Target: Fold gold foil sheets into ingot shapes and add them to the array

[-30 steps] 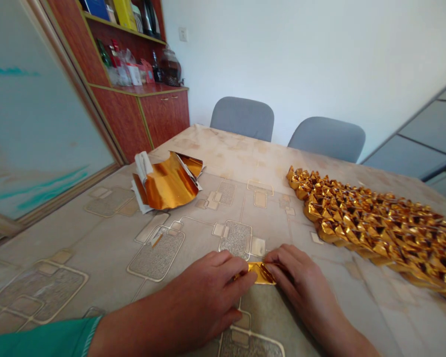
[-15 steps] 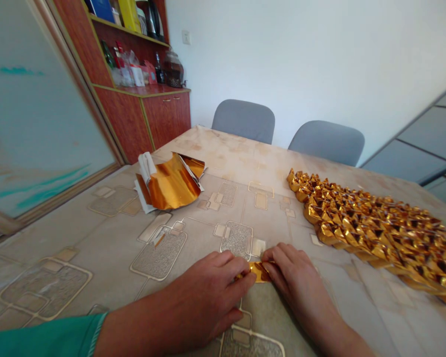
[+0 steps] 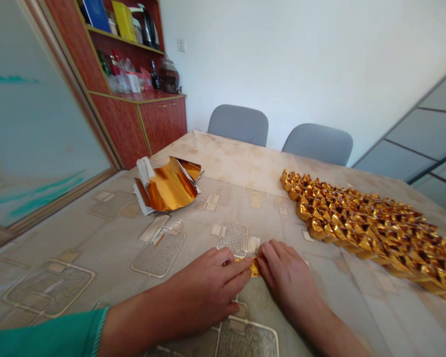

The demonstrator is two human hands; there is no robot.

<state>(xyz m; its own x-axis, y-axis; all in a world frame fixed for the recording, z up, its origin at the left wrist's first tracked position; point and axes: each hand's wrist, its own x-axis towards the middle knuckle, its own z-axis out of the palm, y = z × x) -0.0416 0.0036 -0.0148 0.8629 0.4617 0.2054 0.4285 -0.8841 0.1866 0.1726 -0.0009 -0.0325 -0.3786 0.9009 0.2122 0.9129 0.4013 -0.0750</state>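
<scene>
A small folded strip of gold foil paper (image 3: 255, 268) lies flat on the patterned tablecloth, mostly covered by my fingers. My left hand (image 3: 217, 282) is closed over its left end, with the fingers pressing down on it. My right hand (image 3: 284, 270) grips the right end, its fingers bunched together. Only a short piece of shiny gold shows between the two hands. Further off to the left lies a stack of gold foil sheets (image 3: 173, 186) with white backing, curled up at the edges. On the right sit rows of folded gold foil pieces (image 3: 364, 218), packed closely together.
Two grey chairs (image 3: 238, 124) stand at the far side of the table (image 3: 226, 148). A red-brown cabinet (image 3: 163, 124) with bottles and a glass jar (image 3: 169, 74) is at the back left. A frosted glass panel (image 3: 40, 124) borders the left side.
My view has shifted slightly. Both hands stay on the gold strip, and they now sit closer together, so less of the foil shows between them.
</scene>
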